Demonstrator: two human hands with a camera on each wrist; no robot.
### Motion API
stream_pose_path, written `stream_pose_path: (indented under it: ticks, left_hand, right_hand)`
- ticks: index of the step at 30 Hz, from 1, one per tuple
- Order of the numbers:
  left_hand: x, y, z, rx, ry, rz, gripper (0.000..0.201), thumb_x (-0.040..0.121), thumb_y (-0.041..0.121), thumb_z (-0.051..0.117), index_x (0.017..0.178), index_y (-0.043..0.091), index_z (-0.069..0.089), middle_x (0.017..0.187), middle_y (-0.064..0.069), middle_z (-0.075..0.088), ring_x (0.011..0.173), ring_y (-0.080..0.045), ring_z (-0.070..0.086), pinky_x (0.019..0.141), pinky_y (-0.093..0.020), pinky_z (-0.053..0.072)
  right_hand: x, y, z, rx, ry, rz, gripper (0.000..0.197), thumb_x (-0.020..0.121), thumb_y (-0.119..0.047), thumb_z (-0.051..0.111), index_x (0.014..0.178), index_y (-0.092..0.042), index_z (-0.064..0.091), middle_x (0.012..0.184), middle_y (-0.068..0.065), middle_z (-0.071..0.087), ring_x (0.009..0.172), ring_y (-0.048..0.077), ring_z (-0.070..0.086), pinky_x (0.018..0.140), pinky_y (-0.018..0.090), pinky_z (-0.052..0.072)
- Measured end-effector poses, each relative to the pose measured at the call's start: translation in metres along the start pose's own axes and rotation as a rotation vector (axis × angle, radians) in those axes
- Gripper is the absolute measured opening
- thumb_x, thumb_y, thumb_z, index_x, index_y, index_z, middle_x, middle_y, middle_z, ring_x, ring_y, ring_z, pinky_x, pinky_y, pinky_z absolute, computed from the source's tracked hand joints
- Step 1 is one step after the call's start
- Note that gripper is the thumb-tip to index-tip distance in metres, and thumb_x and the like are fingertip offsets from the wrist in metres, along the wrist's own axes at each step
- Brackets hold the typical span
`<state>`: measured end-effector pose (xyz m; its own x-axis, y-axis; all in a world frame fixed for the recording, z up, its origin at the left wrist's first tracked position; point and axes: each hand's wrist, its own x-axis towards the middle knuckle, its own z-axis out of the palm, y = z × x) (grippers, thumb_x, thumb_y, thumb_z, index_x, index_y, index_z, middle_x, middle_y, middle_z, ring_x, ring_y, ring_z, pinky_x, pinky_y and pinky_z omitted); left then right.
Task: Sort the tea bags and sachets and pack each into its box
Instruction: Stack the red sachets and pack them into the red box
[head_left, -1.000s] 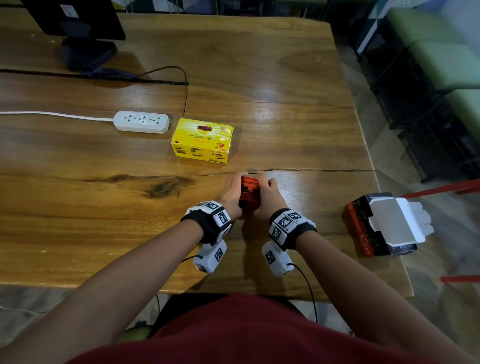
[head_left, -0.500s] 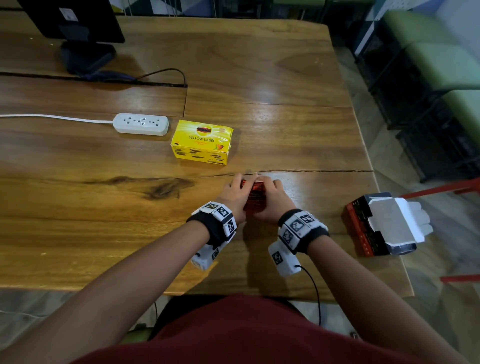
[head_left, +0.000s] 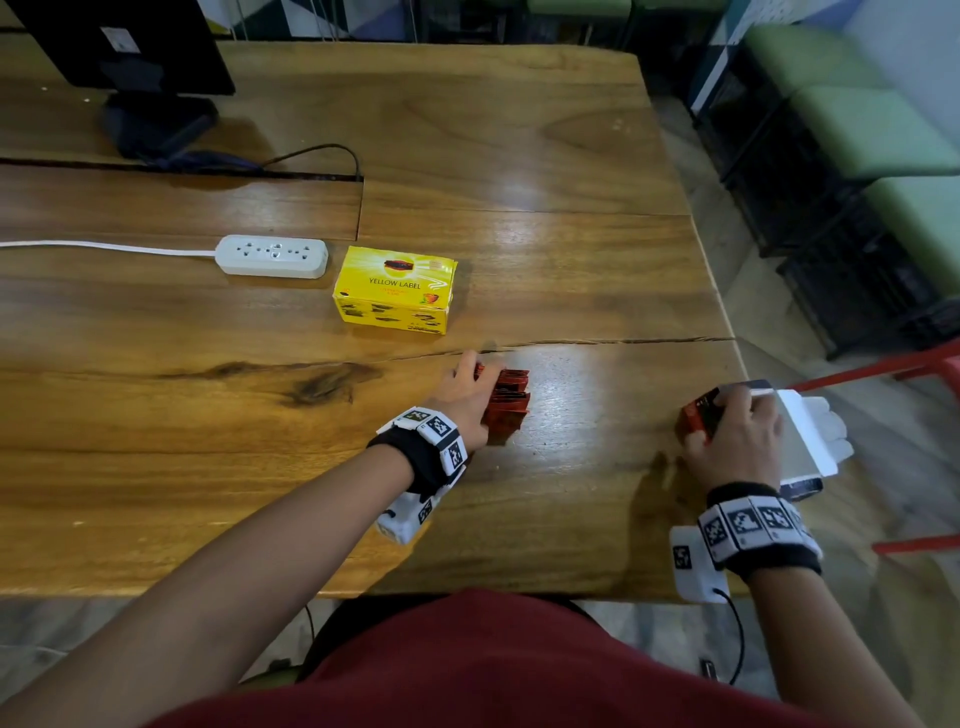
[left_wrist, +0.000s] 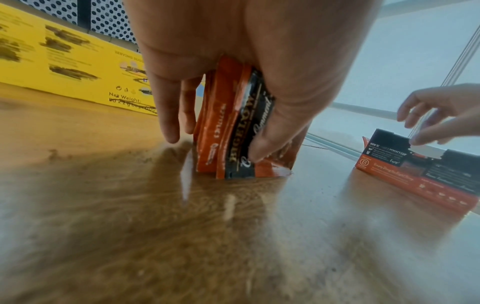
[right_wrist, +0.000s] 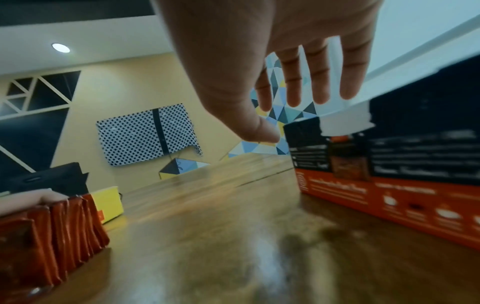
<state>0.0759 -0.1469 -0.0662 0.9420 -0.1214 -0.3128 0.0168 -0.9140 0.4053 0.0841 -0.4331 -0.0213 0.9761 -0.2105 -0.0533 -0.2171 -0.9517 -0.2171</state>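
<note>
A stack of orange tea sachets (head_left: 508, 400) stands on edge on the wooden table (head_left: 208, 467). My left hand (head_left: 462, 396) grips the stack from the left, thumb on the near face (left_wrist: 233, 133) and fingers behind. The orange-and-black sachet box (head_left: 695, 415) lies at the table's right edge with its white flaps (head_left: 802, 441) open. My right hand (head_left: 737, 431) hovers over the box's near end, fingers straight and spread (right_wrist: 320, 82), holding nothing. A closed yellow tea box (head_left: 395, 291) sits farther back.
A white power strip (head_left: 271, 254) with its cord lies left of the yellow box. A black monitor (head_left: 130, 47) stands at the far left. The table edge (head_left: 727, 332) runs just past the orange box; green seats (head_left: 872, 130) and a red chair frame (head_left: 883, 371) stand beyond.
My right hand has let go of the sachet stack and moved right to the orange box. The left hand now holds the stack alone.
</note>
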Motion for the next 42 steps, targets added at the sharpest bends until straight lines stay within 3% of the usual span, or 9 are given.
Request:
stream_pose_path:
  ticks: [6,13,19,23,27,31,34,37,42]
  left_hand:
    - [0.002,-0.001,0.001,-0.001,-0.010,-0.002,0.074,0.072,0.017,0.066,0.134,0.024,0.027,0.129,-0.009,0.030,0.100,-0.032,0.050,0.078,-0.047,0.054]
    - [0.002,-0.002,0.002,-0.023,0.011,0.002,0.072,0.073,0.020,0.067,0.134,0.022,0.029,0.128,-0.010,0.031,0.102,-0.032,0.050,0.083,-0.047,0.052]
    - [0.000,-0.001,0.001,-0.009,0.042,0.021,0.070,0.072,0.015,0.067,0.131,0.020,0.030,0.126,-0.010,0.034,0.103,-0.032,0.051,0.083,-0.046,0.053]
    - [0.001,-0.003,0.005,0.018,0.043,0.022,0.071,0.070,0.009,0.064,0.131,0.022,0.029,0.128,-0.010,0.033,0.103,-0.034,0.051,0.079,-0.043,0.054]
    - [0.000,-0.004,0.007,0.058,0.017,0.003,0.081,0.070,0.007,0.064,0.139,0.020,0.022,0.135,-0.011,0.028,0.105,-0.036,0.048,0.079,-0.042,0.053]
    - [0.000,-0.004,0.006,0.056,0.012,0.006,0.083,0.072,0.008,0.065,0.140,0.018,0.019,0.134,-0.010,0.028,0.107,-0.035,0.047,0.081,-0.041,0.053]
    - [0.001,-0.002,0.004,0.032,0.015,-0.001,0.076,0.072,0.007,0.065,0.135,0.020,0.024,0.130,-0.009,0.029,0.107,-0.034,0.047,0.081,-0.042,0.053]
    - [0.003,-0.003,0.004,0.015,0.039,-0.006,0.073,0.071,0.009,0.065,0.131,0.020,0.026,0.127,-0.008,0.031,0.105,-0.033,0.049,0.081,-0.043,0.052]
    - [0.004,-0.001,0.005,-0.014,0.050,-0.023,0.071,0.069,0.009,0.066,0.128,0.020,0.029,0.127,-0.007,0.031,0.098,-0.033,0.050,0.077,-0.045,0.053]
  right_hand:
    - [0.003,0.000,0.009,0.035,-0.130,0.089,0.035,0.083,-0.006,0.055,0.114,-0.008,0.041,0.108,0.020,0.054,0.093,0.036,0.056,0.077,0.043,0.047]
    - [0.009,-0.061,0.009,0.042,-0.167,-0.233,0.020,0.086,0.002,0.044,0.095,-0.014,0.051,0.098,0.012,0.063,0.077,0.021,0.051,0.070,0.032,0.041]
    - [0.021,-0.137,0.010,-0.002,-0.181,-0.601,0.019,0.084,0.001,0.047,0.092,-0.015,0.052,0.105,0.006,0.062,0.102,0.027,0.055,0.083,0.034,0.042]
    - [0.028,-0.169,0.021,-0.093,-0.180,-0.763,0.016,0.085,-0.004,0.048,0.094,-0.015,0.056,0.101,0.005,0.064,0.101,0.027,0.054,0.093,0.039,0.039]
    - [0.031,-0.181,0.043,-0.188,-0.319,-0.872,0.014,0.084,-0.010,0.049,0.095,-0.014,0.056,0.106,0.006,0.063,0.103,0.029,0.053,0.094,0.039,0.037]
    - [0.033,-0.175,0.056,-0.143,-0.401,-0.879,0.020,0.083,-0.006,0.047,0.098,-0.015,0.057,0.113,0.004,0.059,0.110,0.029,0.047,0.097,0.038,0.033]
    - [0.030,-0.165,0.054,0.078,-0.259,-0.888,0.026,0.083,-0.018,0.041,0.100,-0.011,0.060,0.117,0.008,0.059,0.116,0.030,0.047,0.102,0.040,0.035]
    - [0.015,-0.149,0.046,0.251,-0.167,-0.790,0.044,0.078,-0.033,0.029,0.105,-0.012,0.055,0.116,0.007,0.055,0.109,0.023,0.046,0.096,0.038,0.041]
    - [-0.006,-0.118,0.063,0.223,-0.279,-0.756,0.063,0.076,-0.048,0.048,0.131,-0.017,0.039,0.123,0.006,0.045,0.109,0.021,0.045,0.094,0.038,0.046]
